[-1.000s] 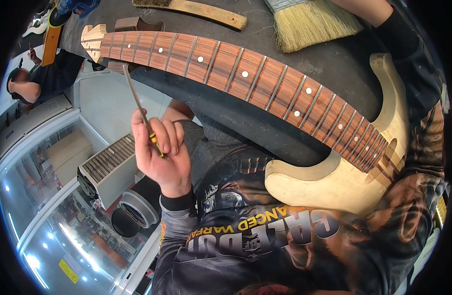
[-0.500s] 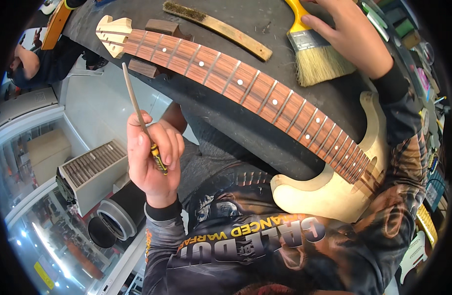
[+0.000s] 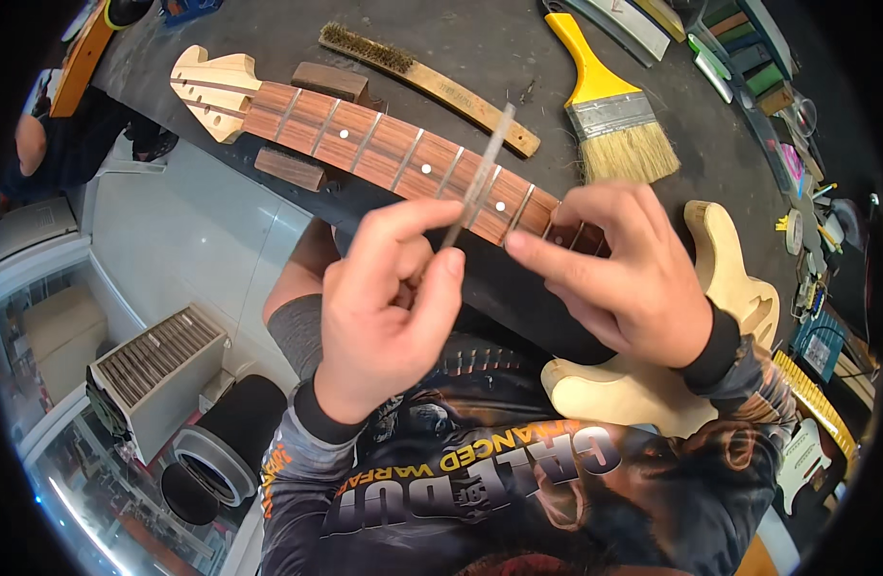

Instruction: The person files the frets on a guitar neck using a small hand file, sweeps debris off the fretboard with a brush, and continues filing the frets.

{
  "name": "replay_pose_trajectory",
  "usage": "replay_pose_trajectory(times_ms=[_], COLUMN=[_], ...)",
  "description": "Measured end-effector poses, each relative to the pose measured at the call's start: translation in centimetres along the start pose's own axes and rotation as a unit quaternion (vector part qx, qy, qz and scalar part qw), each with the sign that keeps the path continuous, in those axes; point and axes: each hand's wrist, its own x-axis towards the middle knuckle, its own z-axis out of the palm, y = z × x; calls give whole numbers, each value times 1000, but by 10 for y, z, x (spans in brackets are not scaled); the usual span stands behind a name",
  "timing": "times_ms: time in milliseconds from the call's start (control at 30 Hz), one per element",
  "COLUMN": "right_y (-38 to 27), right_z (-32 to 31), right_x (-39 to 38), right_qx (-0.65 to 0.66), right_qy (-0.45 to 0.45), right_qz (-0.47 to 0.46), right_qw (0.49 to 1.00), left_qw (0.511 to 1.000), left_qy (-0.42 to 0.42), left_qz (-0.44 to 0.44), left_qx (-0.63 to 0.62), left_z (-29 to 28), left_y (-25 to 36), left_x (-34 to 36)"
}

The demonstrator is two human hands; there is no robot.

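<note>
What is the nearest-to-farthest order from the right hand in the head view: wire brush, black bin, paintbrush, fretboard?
1. Fretboard: under the right hand.
2. Paintbrush: just beyond the hand.
3. Wire brush: beyond the fretboard, left.
4. Black bin: lower left.

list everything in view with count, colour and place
workbench: 1, dark grey, upper view
guitar neck: 1, reddish-brown, slanting across centre
guitar body: 1, pale, centre right
thin tool: 1, grey, over neck
wooden blocks: 2, dark brown, flanking neck
wire brush: 1, tan, beyond neck
paintbrush: 1, yellow-handled, upper right
slatted box: 1, whitish, lower left
cylinder: 1, black, lower left
slotted plate: 1, white, right edge
small items: several, mixed colours, right side
other person: 1, dark clothing, far left
left hand: 1, bare, holding thin tool
right hand: 1, bare, over guitar neck
</note>
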Motion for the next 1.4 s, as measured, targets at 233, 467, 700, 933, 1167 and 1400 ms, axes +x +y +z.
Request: replay_pose_trajectory(times_ms=[233, 467, 700, 933, 1167, 1400], right_y=[-8, 3, 11, 14, 12, 15], right_z=[10, 5, -1, -2, -2, -3], right_x=[-3, 4, 8, 8, 11, 11], right_qx=[62, 53, 50, 50, 49, 54], right_qy=[64, 38, 26, 33, 33, 26], right_qz=[130, 117, 114, 107, 101, 93], right_qw=[987, 991, 992, 992, 993, 994], left_qw=[989, 977, 977, 974, 970, 967], left_qy=[-32, -37, -36, -60, -69, -98], left_qz=[50, 118, 121, 111, 127, 97], left_qx=[134, 175, 173, 187, 196, 215], left_z=[6, 6, 11, 1, 8, -13], left_y=[7, 9, 4, 19, 19, 21], left_x=[-6, 0, -2, -18, 3, -28])
